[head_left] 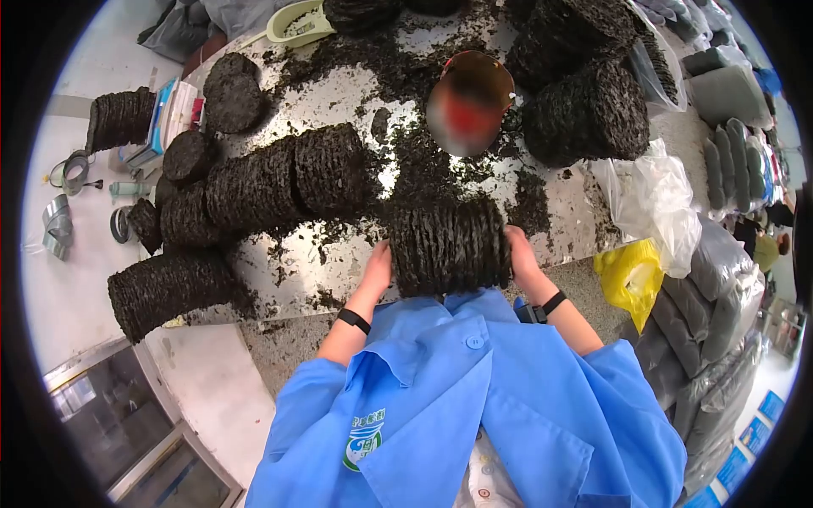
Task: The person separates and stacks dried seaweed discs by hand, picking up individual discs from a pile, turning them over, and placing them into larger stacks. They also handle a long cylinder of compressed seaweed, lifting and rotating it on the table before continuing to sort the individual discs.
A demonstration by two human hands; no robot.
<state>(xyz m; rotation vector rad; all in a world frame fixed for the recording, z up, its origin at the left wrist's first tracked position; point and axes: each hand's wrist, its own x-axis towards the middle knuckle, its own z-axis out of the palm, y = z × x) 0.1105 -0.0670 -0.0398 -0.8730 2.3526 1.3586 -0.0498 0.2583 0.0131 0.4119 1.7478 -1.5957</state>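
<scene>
A stack of dark, round dried seaweed cakes (449, 247) lies on its side at the table's front edge, against the blue work coat (423, 364). My left hand (378, 269) presses on its left end, and my right hand (522, 256) presses on the right end, so the stack is gripped between the two palms. Most of the fingers are hidden behind its ends. Just left of my left hand lies a long row of similar seaweed cakes (254, 182). Loose dark flakes surround the stack on the metal tabletop (292, 254).
A round reddish container (470, 102), partly blurred, stands beyond the stack. More seaweed stacks (584, 110) sit at right, another (174, 284) at front left. A pale scoop (301, 24) lies at the back. Clear plastic bags (656, 199) and a yellow bag (631, 275) hang at the right edge.
</scene>
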